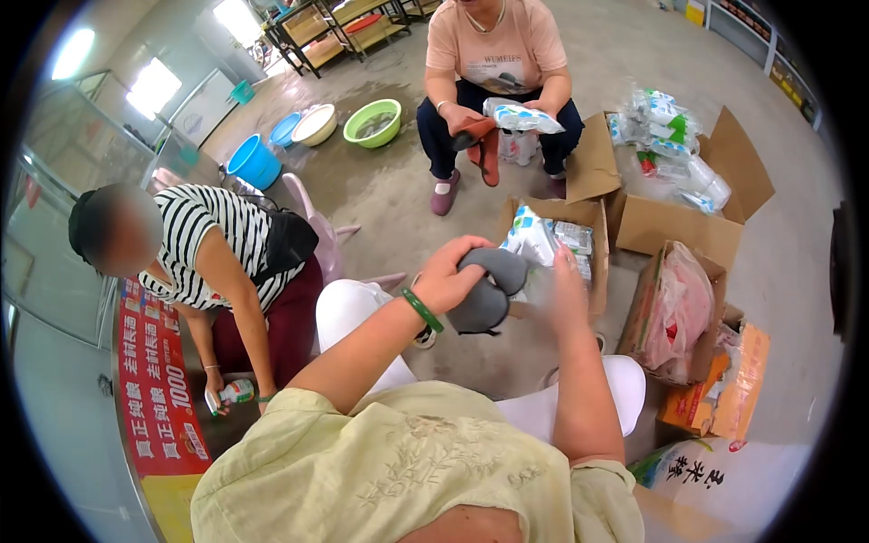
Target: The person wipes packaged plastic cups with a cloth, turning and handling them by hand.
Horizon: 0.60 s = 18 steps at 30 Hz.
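- handling of one soft grey item seems to be the present step; i judge that it is being held and arranged between the two hands, above the floor and in front of the body.
- left hand, with a green bracelet at its wrist, is pinching the upper left part of the item, thumb and fingers closed on it.
- right hand is blurred. it is raised to the right of the item, near a blue and white packet; i cannot tell if it is spread, pressed together or holding something.
- item lies just to the right of the left hand, and its lower part hangs nearer to the body than those fingers do.
- it shows two rounded lobes, one beyond the other. as i judge, its long axis goes from the left fingertips back toward the lap, with a dark edge at the near end; which end is the front, i cannot tell.
- next move would call for a steady left pinch, and for the right hand to reach the free side without squeezing the soft lobes out of shape.
- beyond the right hand is an open carton with packets.
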{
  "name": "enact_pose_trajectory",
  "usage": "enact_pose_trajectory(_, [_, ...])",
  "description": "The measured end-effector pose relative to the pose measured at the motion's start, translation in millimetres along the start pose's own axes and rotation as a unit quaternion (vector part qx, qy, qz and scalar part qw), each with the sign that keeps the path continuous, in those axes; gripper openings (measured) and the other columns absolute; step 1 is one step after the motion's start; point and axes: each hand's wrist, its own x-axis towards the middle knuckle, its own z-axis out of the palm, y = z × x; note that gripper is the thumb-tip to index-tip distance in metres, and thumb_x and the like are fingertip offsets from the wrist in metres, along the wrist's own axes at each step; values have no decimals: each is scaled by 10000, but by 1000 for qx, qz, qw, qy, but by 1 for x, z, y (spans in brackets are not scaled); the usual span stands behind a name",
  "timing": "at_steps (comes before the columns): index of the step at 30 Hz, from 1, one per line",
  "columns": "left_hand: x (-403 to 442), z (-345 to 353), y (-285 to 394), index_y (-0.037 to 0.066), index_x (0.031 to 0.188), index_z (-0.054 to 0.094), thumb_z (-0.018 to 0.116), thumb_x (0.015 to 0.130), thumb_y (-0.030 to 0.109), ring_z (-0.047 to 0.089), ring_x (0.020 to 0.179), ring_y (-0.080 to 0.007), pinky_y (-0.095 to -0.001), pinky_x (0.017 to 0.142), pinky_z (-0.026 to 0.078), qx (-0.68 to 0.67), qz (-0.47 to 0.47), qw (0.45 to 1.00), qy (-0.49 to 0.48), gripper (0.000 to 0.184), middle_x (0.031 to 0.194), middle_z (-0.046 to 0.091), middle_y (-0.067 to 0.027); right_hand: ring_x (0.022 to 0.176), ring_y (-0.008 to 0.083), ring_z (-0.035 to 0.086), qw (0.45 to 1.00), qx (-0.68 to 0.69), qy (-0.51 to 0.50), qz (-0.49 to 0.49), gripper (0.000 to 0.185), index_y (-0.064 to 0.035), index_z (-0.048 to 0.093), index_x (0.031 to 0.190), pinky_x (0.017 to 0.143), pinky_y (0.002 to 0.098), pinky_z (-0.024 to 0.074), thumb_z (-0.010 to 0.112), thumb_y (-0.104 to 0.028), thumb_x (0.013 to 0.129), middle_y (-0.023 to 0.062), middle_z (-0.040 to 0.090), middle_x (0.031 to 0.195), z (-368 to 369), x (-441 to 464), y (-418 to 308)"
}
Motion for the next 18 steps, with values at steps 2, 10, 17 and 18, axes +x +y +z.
enact_pose_trajectory(2, [2, 13, 18, 53, 1145, 541, 542, 798, 39, 551, 1008, -198, -297, 889, 428, -14, 40, 999, -3, 347, 1092, 568, -104, 1188, 194, 439, 1000, 18, 8, 3, 472, -79, 443, 1320, 1005, 326, 333, 410, -375, 955, 106, 489, 1276, 7, 6, 24])
enact_pose_trajectory(10, [-8, 49, 9, 30, 1304, 416, 564, 637, -64, 459, 1143, -344, -389, 980, 389, 243, 250, 937, -34, 690, 1296, 441, -133, 1092, 170, 519, 960, 229, -94, 132, 383, -95, 482, 1257, 914, 340, 426, 412, -324, 959, 57, 548, 1173, 17, -4, 33])
enact_pose_trajectory(17, [-9, 28, -16, 59, 1231, 487, 545, 659, -43, 487, 1098, -335, -394, 938, 414, 312, 168, 935, -18, 583, 1270, 470, -120, 1108, 203, 519, 905, 392, -82, 147, 394, -68, 470, 1257, 938, 366, 412, 415, -318, 958, 78, 541, 1204, 7, 13, 33])
enact_pose_trajectory(18, [-10, 24, -25, 59, 1231, 487, 545, 659, -43, 487, 1098, -335, -394, 938, 414, 312, 169, 935, -17, 583, 1270, 470, -120, 1113, 213, 519, 894, 418, -73, 143, 398, -58, 471, 1254, 939, 370, 413, 418, -319, 958, 83, 538, 1212, 3, 15, 30])
